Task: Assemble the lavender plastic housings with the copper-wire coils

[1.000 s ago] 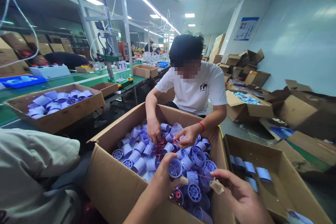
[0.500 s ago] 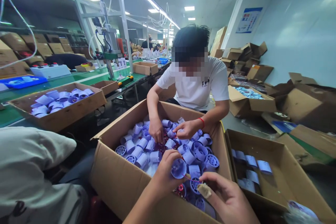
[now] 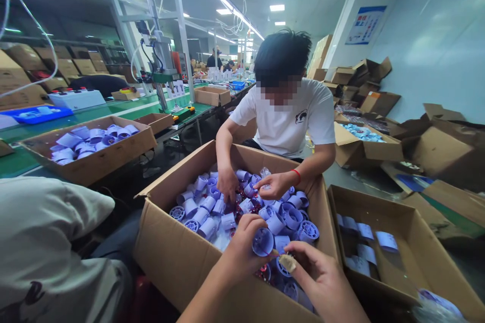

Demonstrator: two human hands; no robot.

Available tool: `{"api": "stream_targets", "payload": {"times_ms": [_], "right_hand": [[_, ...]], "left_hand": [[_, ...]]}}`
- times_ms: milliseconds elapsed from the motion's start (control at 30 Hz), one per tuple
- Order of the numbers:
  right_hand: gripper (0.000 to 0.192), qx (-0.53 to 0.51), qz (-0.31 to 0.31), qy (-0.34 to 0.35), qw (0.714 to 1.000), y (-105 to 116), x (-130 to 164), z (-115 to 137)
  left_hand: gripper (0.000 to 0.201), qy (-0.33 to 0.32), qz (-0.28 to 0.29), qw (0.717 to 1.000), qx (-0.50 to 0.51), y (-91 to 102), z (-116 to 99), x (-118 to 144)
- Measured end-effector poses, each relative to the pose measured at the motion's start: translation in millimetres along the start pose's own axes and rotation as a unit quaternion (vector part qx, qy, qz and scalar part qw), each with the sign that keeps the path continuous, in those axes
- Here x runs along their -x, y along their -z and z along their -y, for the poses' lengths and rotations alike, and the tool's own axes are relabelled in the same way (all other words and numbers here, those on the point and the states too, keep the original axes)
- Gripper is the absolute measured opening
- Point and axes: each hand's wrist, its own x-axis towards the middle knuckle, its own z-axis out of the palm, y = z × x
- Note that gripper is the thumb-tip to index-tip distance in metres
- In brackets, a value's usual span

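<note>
My left hand (image 3: pixel 242 250) is closed around a lavender plastic cup-shaped housing (image 3: pixel 262 241), its open mouth facing me. Just right of it, my right hand (image 3: pixel 320 272) pinches at a thin red wire (image 3: pixel 273 252) by the housing's rim; the wire's end is hidden. A worn beige covering (image 3: pixel 287 263) wraps my right thumb tip. Both hands are over the near side of a large cardboard box (image 3: pixel 170 252) filled with similar housings and small dark-red parts (image 3: pixel 263 273). Opposite, a co-worker's two hands (image 3: pixel 227 184) reach among these pieces.
At right stands a shallower carton (image 3: pixel 424 242) with several lavender pieces. Another carton of housings (image 3: pixel 94 161) rests on the green bench (image 3: pixel 22 164) at left. A grey-sleeved arm (image 3: pixel 56 232) is close on my left. Cardboard boxes (image 3: pixel 443 151) are piled along the right wall.
My right hand has come closer to the housing, and less of the red wire shows between them. The co-worker's hands have shifted slightly. The whole view has moved a little.
</note>
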Motion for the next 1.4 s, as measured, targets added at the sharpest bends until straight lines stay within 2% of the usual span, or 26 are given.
{"api": "stream_targets", "payload": {"times_ms": [233,400,533,667,800,1067,1267,1400], "right_hand": [[0.031,0.087,-0.073,0.042,0.993,-0.9,0.5,4.9],[0.026,0.115,-0.048,0.070,0.990,-1.0,3.3,9.3],[0.024,0.147,-0.051,0.124,0.980,-8.0,3.5,3.7],[0.022,0.186,-0.047,0.189,0.963,-14.0,-0.9,-5.1],[0.023,0.245,-0.071,0.232,0.939,-15.5,-5.5,-7.3],[0.031,0.306,-0.049,0.233,0.922,-24.1,-10.5,0.3],[0.035,0.238,0.027,0.207,0.949,-13.4,-10.7,10.4],[0.028,0.181,-0.003,0.170,0.969,-18.9,-14.7,9.7]], "left_hand": [[0.046,0.000,0.029,0.999,-0.021,1.4,-4.9,-0.8],[0.050,0.002,0.035,0.999,-0.033,1.2,-5.2,-0.7],[0.053,0.001,0.043,0.999,-0.015,1.1,-5.3,0.1],[0.046,-0.014,0.053,0.998,0.027,2.2,-7.2,1.1],[0.044,-0.025,0.089,0.995,0.037,4.1,-10.6,0.7],[0.054,-0.008,0.141,0.988,0.068,8.9,-12.6,0.9],[0.056,0.011,0.135,0.987,0.087,7.7,-9.8,3.2],[0.053,0.013,0.150,0.985,0.083,8.5,-8.3,2.5]]}}
